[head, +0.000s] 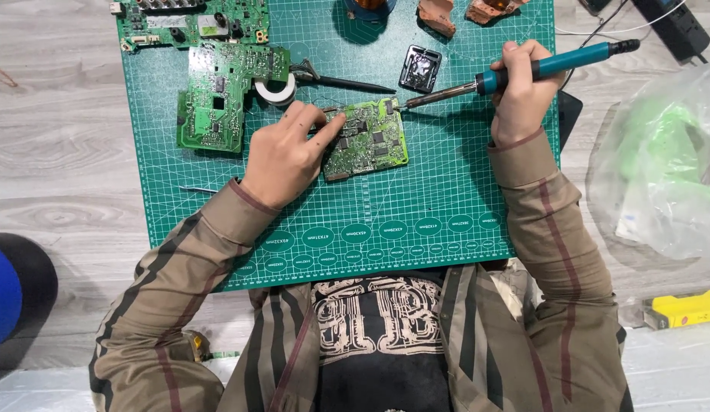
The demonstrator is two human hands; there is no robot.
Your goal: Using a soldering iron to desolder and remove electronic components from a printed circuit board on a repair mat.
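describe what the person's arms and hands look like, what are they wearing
Both arms wear long olive-brown sleeves with dark stripes and thin maroon lines, ending in maroon-edged cuffs. The left hand and right hand are bare: no gloves, rings or watch visible. The open shirt shows a black printed top beneath.

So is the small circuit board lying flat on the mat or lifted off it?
Flat. The small circuit board lies face-up on the green mat, left hand pressing its left edge; the soldering iron tip meets its top right corner.
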